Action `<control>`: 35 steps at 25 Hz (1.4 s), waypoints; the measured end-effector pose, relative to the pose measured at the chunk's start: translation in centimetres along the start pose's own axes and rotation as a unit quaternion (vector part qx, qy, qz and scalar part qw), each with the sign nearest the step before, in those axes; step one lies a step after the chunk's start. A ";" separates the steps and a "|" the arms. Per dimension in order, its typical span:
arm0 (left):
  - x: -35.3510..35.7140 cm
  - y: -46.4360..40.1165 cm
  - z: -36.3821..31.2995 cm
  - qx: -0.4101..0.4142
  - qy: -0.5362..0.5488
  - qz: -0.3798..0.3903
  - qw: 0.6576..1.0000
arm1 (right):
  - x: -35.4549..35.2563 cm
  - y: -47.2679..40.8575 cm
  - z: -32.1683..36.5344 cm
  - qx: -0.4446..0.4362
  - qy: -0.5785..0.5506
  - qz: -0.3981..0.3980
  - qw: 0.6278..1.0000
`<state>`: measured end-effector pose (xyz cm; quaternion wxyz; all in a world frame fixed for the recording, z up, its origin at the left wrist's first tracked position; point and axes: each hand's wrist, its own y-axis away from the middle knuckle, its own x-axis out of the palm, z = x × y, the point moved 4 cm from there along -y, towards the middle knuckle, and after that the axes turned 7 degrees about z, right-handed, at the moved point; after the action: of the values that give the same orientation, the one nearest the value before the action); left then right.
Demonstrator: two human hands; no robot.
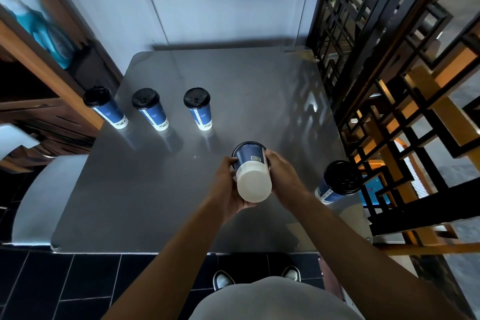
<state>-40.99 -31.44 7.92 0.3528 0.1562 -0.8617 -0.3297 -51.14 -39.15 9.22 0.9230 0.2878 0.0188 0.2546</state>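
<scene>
While both grip it, the cup (251,171) lies tilted between left hand (228,187) and right hand (281,176), fingers curled round.

Clock directions are read from the centre of the table (246,91). The held cup (252,171) lies at 6 o'clock, tilted with its base toward the viewer, gripped between the left hand (228,189) and the right hand (283,176). Three upright cups form a row at 10 o'clock: outer cup (106,108), middle cup (150,109), inner cup (198,109). The edge cup (337,182) stands at 4 o'clock. The wall (220,0) is at 12, the lattice screen (389,60) at 3, the shelf unit (39,65) at 9.
</scene>
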 end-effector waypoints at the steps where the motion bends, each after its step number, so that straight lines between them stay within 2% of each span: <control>1: 0.0 0.0 0.1 -0.001 0.007 -0.002 1.000 | 0.2 0.1 0.2 -0.003 -0.005 0.004 1.000; 4: -0.2 0.1 -0.2 -0.004 -0.007 -0.019 1.000 | 0.3 0.2 0.6 -0.014 -0.006 0.003 1.000; 10: -0.7 0.3 -0.7 0.000 -0.164 -0.084 0.983 | 0.2 0.0 0.7 -0.022 0.026 -0.007 0.999; 14: 0.0 0.1 -1.0 0.055 -0.195 -0.045 0.978 | -0.2 -0.2 0.8 -0.026 0.053 -0.013 0.998; 19: -0.1 -0.3 -0.9 0.031 -0.068 -0.039 0.996 | -0.2 -0.4 0.1 0.004 -0.018 -0.013 1.000; 22: 0.0 -0.5 -0.5 0.027 -0.035 -0.057 0.997 | 0.2 -0.3 -0.3 0.015 -0.040 -0.009 0.999; 32: -0.4 -0.8 -0.5 0.014 0.002 -0.054 0.998 | 0.5 -0.8 -0.3 0.017 -0.061 -0.001 0.998; 33: -0.3 -0.7 -0.6 0.023 -0.002 -0.053 0.998 | 0.5 -0.7 -0.3 0.013 -0.069 0.005 0.998; 35: -0.8 -1.1 -1.0 0.090 -0.042 -0.066 0.993 | 0.4 -0.6 -0.4 0.003 -0.079 0.030 0.996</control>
<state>-39.68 -32.30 7.35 0.2781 0.2301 -0.8897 -0.2795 -50.59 -39.21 8.61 0.9129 0.3101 -0.0616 0.2583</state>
